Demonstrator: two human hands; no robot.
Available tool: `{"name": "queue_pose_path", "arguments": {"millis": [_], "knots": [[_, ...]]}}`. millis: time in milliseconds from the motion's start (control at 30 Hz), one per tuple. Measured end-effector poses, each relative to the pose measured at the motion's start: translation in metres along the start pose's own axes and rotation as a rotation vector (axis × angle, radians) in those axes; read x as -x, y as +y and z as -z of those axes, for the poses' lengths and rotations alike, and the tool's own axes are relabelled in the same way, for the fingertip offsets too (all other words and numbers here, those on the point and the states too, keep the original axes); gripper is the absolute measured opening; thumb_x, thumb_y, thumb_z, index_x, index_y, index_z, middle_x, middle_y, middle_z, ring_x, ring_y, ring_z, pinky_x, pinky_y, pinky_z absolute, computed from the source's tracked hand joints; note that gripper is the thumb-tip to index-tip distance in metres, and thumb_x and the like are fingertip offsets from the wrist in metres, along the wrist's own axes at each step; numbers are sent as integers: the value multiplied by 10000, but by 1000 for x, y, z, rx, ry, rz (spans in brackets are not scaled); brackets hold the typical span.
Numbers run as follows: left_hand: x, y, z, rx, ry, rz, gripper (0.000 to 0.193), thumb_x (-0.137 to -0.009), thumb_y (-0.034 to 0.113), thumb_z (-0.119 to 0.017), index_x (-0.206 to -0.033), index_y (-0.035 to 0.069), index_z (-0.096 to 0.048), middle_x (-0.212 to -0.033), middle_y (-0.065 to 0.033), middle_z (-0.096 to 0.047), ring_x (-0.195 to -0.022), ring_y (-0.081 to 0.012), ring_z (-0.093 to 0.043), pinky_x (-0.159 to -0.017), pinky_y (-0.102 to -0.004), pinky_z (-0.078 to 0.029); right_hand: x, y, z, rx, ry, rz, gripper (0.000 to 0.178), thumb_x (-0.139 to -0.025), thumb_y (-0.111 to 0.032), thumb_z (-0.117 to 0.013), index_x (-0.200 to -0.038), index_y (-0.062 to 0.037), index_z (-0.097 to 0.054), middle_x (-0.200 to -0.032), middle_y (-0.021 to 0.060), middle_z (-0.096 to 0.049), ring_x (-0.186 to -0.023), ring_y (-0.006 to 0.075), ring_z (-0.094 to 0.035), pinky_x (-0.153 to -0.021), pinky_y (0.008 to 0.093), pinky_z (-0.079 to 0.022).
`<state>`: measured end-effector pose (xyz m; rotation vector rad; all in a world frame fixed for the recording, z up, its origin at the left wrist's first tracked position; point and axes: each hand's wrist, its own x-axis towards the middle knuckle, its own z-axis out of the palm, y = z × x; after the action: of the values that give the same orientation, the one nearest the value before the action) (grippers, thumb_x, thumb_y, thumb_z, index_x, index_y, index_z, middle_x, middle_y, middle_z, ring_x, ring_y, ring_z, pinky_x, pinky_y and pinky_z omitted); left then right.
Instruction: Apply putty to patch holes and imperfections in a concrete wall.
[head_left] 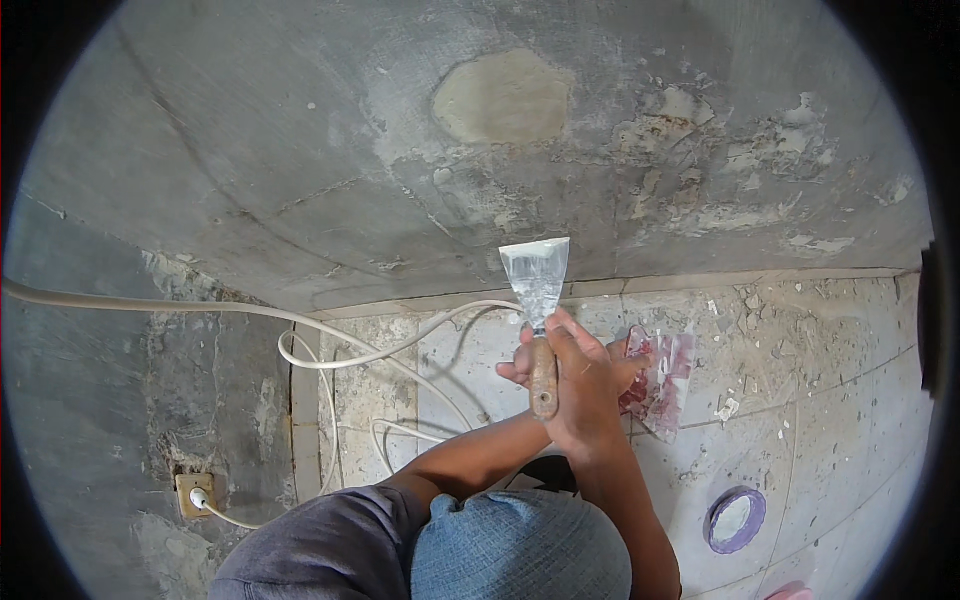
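In my right hand [585, 385] is a putty knife [543, 375] with a worn wooden handle, my fingers wrapped round it. Its metal blade points toward the wall and carries pale putty along its edge. My left forearm crosses beneath the right wrist. My left hand [628, 366], mostly hidden behind the right one, grips a red-and-clear flat spreader [665, 385] smeared with white. Beyond the blade rises a grey wall [330, 110] with a smooth beige filler patch [503, 97] and flaking spots [680, 110] to its right.
A white cable [390, 350] loops over the dusty tiled floor [680, 480]. Its plug [200, 497] sits in a socket at lower left. At lower right stands a purple-rimmed bowl [757, 515] holding something white; a pink object [792, 592] is partly cut off. Plaster flakes [727, 408] litter the tiles.
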<state>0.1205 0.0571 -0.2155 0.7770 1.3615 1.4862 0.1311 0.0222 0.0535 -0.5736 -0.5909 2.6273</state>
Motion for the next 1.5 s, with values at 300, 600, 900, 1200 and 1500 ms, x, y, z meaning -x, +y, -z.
{"name": "queue_pose_path", "arguments": {"millis": [300, 600, 900, 1200, 1500], "knots": [[-4, 133, 7, 166, 101, 450, 202, -940, 154, -413, -954, 4, -548, -691, -97, -588, -498, -200, -572, -461, -290, -496, 26, -38, 83, 23, 50, 193, 293, -961, -235, -484, -1147, -9, -489, -871, 69, -553, -628, 142, -535, -557, 303, -509], [2, 160, -15, 373, 62, 267, 194, -903, 122, -555, -1068, 21, -567, -942, -70, -642, -828, -171, -637, -763, -326, -527, 64, -134, 168, 192, 350, 550, 218, -977, -207, -428, -1062, -31, -526, -848, 51, -561, -644, 134, -544, -601, 316, -516], [7, 146, -22, 325, 47, 333, 190, -895, 139, -573, -1057, 41, -573, -926, -61, -638, -795, -175, -635, -734, -332, -532, 17, -206, 225, 236, 709, 728, 276, -973, -182, -426, -1176, -5, -486, -905, 79, -534, -675, 161, -545, -654, 345, -564], [8, 145, -14, 352, 135, 356, 117, -906, 105, -549, -983, 26, -588, -870, -69, -644, -720, -167, -641, -659, -310, -546, -30, -214, 204, 364, 885, 837, 339, -962, -103, -434, -1243, 86, -440, -867, 98, -490, -638, 166, -541, -571, 334, -582], [6, 140, -19, 324, 89, 391, 98, -905, 102, -548, -969, 39, -588, -829, -50, -635, -659, -138, -624, -591, -286, -531, -75, -211, 181, 348, 850, 917, 210, -963, -109, -454, -1046, 80, -495, -669, 122, -560, -439, 185, -552, -412, 289, -454]]}}
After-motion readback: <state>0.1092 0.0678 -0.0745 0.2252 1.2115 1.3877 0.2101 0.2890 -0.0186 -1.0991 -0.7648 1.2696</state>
